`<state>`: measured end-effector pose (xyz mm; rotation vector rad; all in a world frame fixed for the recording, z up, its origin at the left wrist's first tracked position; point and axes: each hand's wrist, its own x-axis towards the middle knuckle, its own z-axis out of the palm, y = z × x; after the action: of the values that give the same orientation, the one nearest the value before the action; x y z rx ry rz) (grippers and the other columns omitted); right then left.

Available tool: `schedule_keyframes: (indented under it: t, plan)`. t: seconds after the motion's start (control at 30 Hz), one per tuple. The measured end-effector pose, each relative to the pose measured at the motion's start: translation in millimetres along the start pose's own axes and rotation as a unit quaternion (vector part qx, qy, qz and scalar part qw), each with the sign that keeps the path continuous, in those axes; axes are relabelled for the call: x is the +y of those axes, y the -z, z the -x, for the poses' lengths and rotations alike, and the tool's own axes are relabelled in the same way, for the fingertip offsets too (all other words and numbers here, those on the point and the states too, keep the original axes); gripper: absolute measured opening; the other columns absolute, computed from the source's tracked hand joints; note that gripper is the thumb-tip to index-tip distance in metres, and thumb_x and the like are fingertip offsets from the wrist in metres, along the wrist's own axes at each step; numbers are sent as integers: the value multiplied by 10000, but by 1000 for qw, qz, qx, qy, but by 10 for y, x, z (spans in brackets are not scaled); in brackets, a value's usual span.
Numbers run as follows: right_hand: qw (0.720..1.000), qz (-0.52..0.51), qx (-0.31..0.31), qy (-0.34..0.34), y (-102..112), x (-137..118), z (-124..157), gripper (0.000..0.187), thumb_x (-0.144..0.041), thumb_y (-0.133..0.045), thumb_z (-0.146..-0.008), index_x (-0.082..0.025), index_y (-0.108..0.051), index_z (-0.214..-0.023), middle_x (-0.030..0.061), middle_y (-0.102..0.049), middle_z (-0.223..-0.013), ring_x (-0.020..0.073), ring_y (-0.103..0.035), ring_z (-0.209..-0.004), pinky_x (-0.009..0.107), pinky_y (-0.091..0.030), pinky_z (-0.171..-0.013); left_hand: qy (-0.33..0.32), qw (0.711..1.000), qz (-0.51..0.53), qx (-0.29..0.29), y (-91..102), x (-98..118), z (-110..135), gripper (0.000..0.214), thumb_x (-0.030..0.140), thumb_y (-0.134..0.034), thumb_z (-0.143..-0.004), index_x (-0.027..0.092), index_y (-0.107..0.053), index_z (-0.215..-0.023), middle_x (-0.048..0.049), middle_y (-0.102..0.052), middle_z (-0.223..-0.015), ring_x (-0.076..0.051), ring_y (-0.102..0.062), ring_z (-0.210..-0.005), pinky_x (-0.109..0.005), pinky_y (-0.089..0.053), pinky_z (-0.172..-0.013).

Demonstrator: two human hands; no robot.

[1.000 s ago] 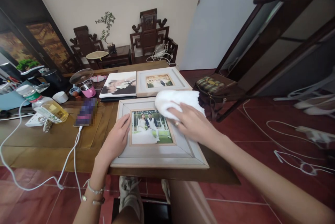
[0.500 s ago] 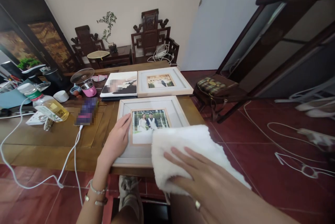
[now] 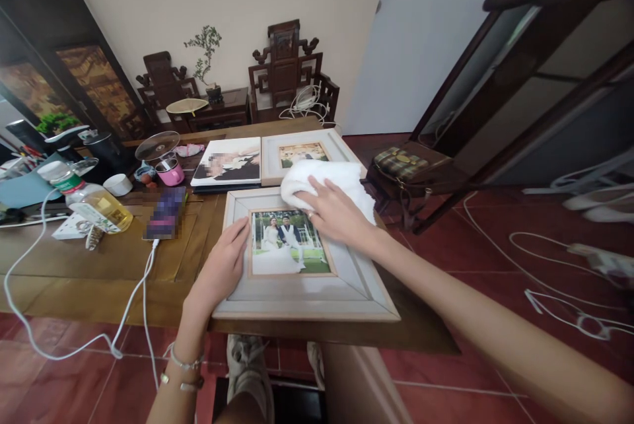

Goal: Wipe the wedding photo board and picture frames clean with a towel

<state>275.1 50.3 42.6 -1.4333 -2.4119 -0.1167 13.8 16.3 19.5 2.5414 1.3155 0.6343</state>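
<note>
A pale wooden picture frame (image 3: 317, 292) with a wedding photo lies flat at the near edge of the wooden table (image 3: 99, 272). My left hand (image 3: 222, 269) rests open on the frame's left border, fingers flat, thumb at the photo's edge. My right hand (image 3: 334, 212) presses a fluffy white cloth (image 3: 324, 179) onto the frame's far right corner, fingers spread over the cloth. Behind it lie a second framed photo (image 3: 307, 153), partly under the cloth, and a photo album (image 3: 228, 163).
Left on the table are a phone (image 3: 166, 212) with a white cable (image 3: 133, 305), an oil bottle (image 3: 94, 203), a pink cup (image 3: 171, 170) and a white bowl (image 3: 117, 183). A plaid bag (image 3: 401, 163) sits on a stool at right. Cables trail over the red tiled floor.
My right hand swept the cloth from the frame's far right down to its near right corner, then back up to the far right corner. My left hand stayed on the frame.
</note>
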Motion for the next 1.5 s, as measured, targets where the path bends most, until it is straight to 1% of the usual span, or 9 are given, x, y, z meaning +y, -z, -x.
schedule_keyframes:
  t: [0.17, 0.3, 0.43, 0.53, 0.73, 0.9, 1.23, 1.37, 1.5]
  plan:
    - [990, -53, -87, 100, 197, -329, 366, 559, 34, -458, -678, -184, -631, -1163, 97, -494, -1422, 315, -318, -1381, 605, -261, -1101, 6, 1000, 2, 9, -25, 0, -5, 473, 138, -300, -952, 152, -408, -1413, -132, -413, -1480, -226, -364, -1385, -444, -311, -1161]
    - [971, -133, -169, 106, 448, -752, 832, 585, 2, -497, -667, -242, -633, -1181, 103, -495, -1418, 346, -382, -1341, 625, -335, -1055, 4, 1000, -1, 12, -38, -4, -7, 482, 120, -306, -941, 155, -412, -1410, -128, -412, -1482, -227, -357, -1388, -448, -312, -1160]
    - [957, -171, -191, 134, 416, -1015, 940, 612, -47, -541, -629, -263, -622, -1196, 92, -436, -1465, 371, -302, -1373, 623, -297, -1077, -6, 1000, 2, 14, -33, -9, -4, 498, 106, -314, -932, 181, -401, -1417, -118, -416, -1480, -228, -360, -1388, -462, -322, -1153]
    - [967, -173, -145, 117, 240, -946, 785, 640, -1, -494, -640, -258, -607, -1215, 81, -409, -1486, 315, -258, -1399, 580, -239, -1121, -5, 1000, -2, 2, -24, -17, -6, 496, 107, -311, -933, 159, -395, -1419, -133, -409, -1482, -232, -358, -1389, -459, -323, -1151]
    - [995, -73, -18, 66, -19, -370, 184, 604, 31, -462, -732, -147, -524, -1307, 165, -385, -1486, 318, -270, -1399, 576, -256, -1110, -16, 1000, -4, -2, -23, -44, -4, 514, 82, -313, -915, 145, -402, -1418, -141, -399, -1487, -232, -348, -1393, -455, -311, -1159]
    - [992, -19, -50, 118, -22, -187, -151, 552, 30, -462, -752, -126, -545, -1275, 148, -384, -1489, 354, -179, -1420, 639, -182, -1104, -11, 1000, 0, 2, -30, -46, 3, 548, 50, -326, -888, 154, -404, -1420, -129, -404, -1487, -232, -349, -1392, -460, -314, -1158]
    - [943, -127, -279, 126, 505, -1066, 725, 635, -37, -604, -632, -232, -605, -1235, 123, -408, -1469, 432, -305, -1351, 686, -316, -1030, 11, 1000, 4, 1, -28, 2, -3, 545, 26, -299, -876, 88, -409, -1406, -158, -403, -1482, -220, -340, -1396, -430, -291, -1173]
    - [946, -171, -241, 135, 456, -1182, 793, 581, -54, -548, -689, -238, -601, -1237, 92, -397, -1482, 390, -270, -1378, 654, -255, -1083, 12, 1000, 3, -5, -11, 6, -7, 524, 46, -304, -896, 99, -405, -1408, -150, -401, -1486, -220, -340, -1396, -432, -297, -1168]
    - [974, -128, -156, 102, 187, -950, 577, 643, 14, -490, -685, -242, -572, -1270, 86, -360, -1509, 333, -255, -1399, 595, -234, -1113, 8, 1000, 4, -15, -7, -12, -5, 516, 66, -322, -906, 99, -396, -1415, -159, -395, -1487, -234, -345, -1393, -440, -310, -1161]
